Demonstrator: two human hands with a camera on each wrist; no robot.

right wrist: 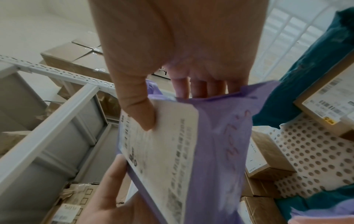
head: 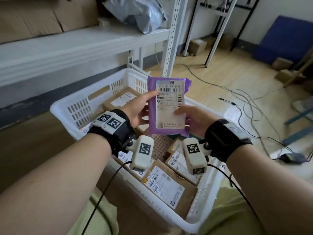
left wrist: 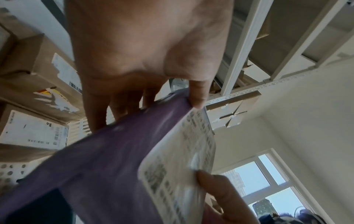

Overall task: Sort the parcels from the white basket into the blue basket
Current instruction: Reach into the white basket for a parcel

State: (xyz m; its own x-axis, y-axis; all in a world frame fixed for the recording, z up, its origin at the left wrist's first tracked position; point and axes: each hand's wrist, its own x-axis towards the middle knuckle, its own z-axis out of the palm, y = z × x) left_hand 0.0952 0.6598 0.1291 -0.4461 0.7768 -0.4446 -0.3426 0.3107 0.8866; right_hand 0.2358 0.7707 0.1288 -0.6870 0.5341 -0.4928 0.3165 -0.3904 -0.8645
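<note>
Purple parcel [head: 166,106] looks light and floppy with slick plastic, left hand [head: 137,110] and right hand [head: 193,118] both pinching its side edges, thumbs on the label, above the white basket [head: 81,106].

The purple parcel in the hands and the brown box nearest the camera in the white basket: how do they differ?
The purple parcel is a soft plastic pouch; the brown box is stiff cardboard. The parcel is held upright in both hands, while the box lies flat in the white basket. Both carry white barcode labels.
</note>
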